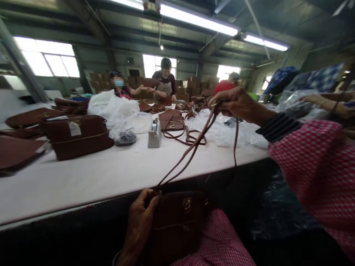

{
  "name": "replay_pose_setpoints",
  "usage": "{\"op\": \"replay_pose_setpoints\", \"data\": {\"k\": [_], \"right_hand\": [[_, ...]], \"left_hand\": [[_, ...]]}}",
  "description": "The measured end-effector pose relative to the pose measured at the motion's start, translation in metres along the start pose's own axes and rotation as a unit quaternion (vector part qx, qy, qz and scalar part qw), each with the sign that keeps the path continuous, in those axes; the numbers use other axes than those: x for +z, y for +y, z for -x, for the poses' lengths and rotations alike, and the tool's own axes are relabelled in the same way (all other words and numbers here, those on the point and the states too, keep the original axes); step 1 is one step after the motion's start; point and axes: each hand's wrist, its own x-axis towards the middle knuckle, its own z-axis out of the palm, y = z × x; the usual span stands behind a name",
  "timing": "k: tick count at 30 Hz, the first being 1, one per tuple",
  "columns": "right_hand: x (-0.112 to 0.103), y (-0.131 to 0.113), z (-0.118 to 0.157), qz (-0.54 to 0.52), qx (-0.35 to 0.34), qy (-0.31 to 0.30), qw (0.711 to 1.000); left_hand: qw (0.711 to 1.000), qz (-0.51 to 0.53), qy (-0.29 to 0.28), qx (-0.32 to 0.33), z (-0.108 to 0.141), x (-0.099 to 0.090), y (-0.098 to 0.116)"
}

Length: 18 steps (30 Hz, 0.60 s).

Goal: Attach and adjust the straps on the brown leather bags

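Note:
A dark brown bag (pixel 177 229) with a gold-coloured clasp rests on the lap, below the table's edge. My left hand (pixel 141 218) pinches the strap's lower end at the bag's upper left corner. Up and to the right, my right hand (pixel 235 105) is closed round the upper part of the brown strap (pixel 191 149), which runs doubled and fairly straight between both hands. A loose length of strap hangs down from my right hand over the table edge.
On the white table (pixel 111 177) are a grey tape dispenser (pixel 154 135), a brown bag with coiled strap (pixel 172 120), a larger brown bag (pixel 77 136), and clear plastic (pixel 235 133). Several people stand beyond; another person's hand (pixel 318 101) is at the right.

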Motion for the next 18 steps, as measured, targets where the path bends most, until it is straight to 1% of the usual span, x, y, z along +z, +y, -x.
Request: {"op": "replay_pose_setpoints", "data": {"k": [2,4,6,8,10,12,15,16,17,18], "right_hand": [[0.006,0.008,0.01,-0.039,0.038,-0.037,0.998],[0.011,0.019,0.022,-0.05,0.095,-0.099,0.989],[0.016,0.029,0.034,-0.042,0.148,-0.175,0.972],[0.021,0.037,0.044,-0.046,0.186,-0.243,0.951],[0.024,0.042,0.053,-0.067,0.204,-0.279,0.936],[0.024,0.044,0.059,-0.093,0.21,-0.279,0.933],[0.023,0.042,0.067,-0.113,0.198,-0.235,0.945],[0.024,0.041,0.07,-0.117,0.193,-0.213,0.951],[0.026,0.039,0.072,-0.122,0.187,-0.19,0.956],[0.029,0.038,0.074,-0.128,0.183,-0.168,0.96]], "left_hand": [[1.0,0.026,-0.006,-0.015,0.003,-0.009,-0.007],[0.999,0.041,0.005,-0.026,0.004,-0.023,-0.019],[0.998,0.039,0.031,-0.037,0.003,-0.037,-0.033],[0.997,0.024,0.061,-0.049,0.0,-0.049,-0.047],[0.996,0.001,0.07,-0.058,-0.006,-0.058,-0.057],[0.997,-0.017,0.052,-0.062,-0.011,-0.064,-0.062],[0.996,-0.064,0.017,-0.062,-0.015,-0.073,-0.058],[0.993,-0.098,0.019,-0.065,-0.015,-0.076,-0.054],[0.987,-0.143,0.033,-0.069,-0.014,-0.078,-0.048],[0.977,-0.193,0.063,-0.067,-0.012,-0.079,-0.04]]}}
